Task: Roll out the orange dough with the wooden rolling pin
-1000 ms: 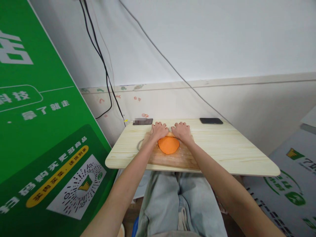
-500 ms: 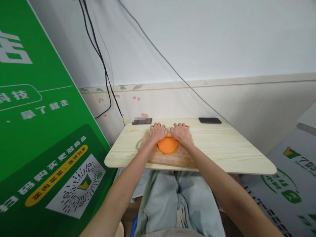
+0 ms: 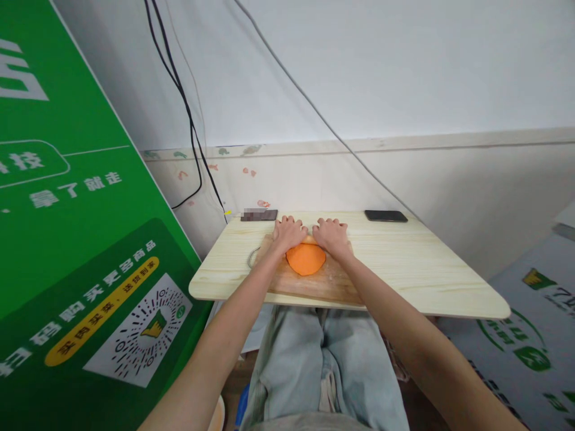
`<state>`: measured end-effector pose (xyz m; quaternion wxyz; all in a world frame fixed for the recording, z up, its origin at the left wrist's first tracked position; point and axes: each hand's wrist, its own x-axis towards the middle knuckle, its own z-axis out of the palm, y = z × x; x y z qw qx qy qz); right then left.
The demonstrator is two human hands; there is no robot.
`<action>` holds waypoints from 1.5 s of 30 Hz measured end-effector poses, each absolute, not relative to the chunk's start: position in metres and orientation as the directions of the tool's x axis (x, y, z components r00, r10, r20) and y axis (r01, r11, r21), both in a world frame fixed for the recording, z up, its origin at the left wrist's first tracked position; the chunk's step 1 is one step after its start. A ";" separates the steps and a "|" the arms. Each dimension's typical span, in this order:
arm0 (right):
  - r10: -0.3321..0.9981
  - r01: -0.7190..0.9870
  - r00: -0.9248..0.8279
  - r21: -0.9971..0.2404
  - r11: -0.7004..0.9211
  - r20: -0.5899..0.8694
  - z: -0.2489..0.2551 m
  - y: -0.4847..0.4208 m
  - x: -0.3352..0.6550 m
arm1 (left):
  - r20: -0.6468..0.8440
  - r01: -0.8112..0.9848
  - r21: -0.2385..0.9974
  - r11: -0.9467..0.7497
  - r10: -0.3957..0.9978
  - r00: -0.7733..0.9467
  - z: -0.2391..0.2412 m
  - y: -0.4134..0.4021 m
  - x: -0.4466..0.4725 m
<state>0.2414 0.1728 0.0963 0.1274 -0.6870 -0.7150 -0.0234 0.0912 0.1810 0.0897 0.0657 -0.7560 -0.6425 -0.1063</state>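
Note:
A flat, roughly round sheet of orange dough [image 3: 306, 260] lies on a wooden cutting board [image 3: 309, 288]. Across the dough's far edge rests a pale wooden rolling pin [image 3: 309, 239], mostly covered by my hands. My left hand [image 3: 290, 233] is curled over the pin's left part, and my right hand [image 3: 331, 234] over its right part. Only a short stretch of the pin shows between them. A metal handle [image 3: 252, 257] sticks out from the board's left side.
The board stands on a small pale table [image 3: 417, 275] against the wall. Two dark phones, a left one [image 3: 268, 215] and a right one [image 3: 386, 216], lie along its back edge. A green sign [image 3: 99, 239] rises at the left; a printed panel [image 3: 534, 323] stands at the right.
Both hands and the pin have shifted slightly away over the dough. More of the orange sheet's far part shows, and its outline looks rounder. The camera view has moved a little.

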 end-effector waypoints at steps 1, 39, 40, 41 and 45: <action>0.973 0.990 -0.031 -0.131 0.062 0.228 0.096 0.168 0.241 | 0.254 0.986 0.029 -0.167 0.955 0.154 0.090 0.176 0.091; 0.964 0.992 -0.119 -0.013 0.126 0.238 0.101 0.142 0.237 | 0.249 0.982 0.007 -0.186 0.952 0.179 0.089 0.146 0.088; 0.965 0.992 -0.115 -0.018 0.123 0.235 0.101 0.145 0.237 | 0.247 0.982 0.010 -0.186 0.952 0.178 0.089 0.148 0.089; 0.966 0.993 -0.110 -0.024 0.119 0.235 0.101 0.148 0.237 | 0.249 0.983 0.013 -0.184 0.953 0.175 0.089 0.151 0.089; 0.971 0.993 -0.091 -0.059 0.107 0.221 0.101 0.162 0.237 | 0.274 0.985 0.034 -0.171 0.949 0.155 0.085 0.166 0.088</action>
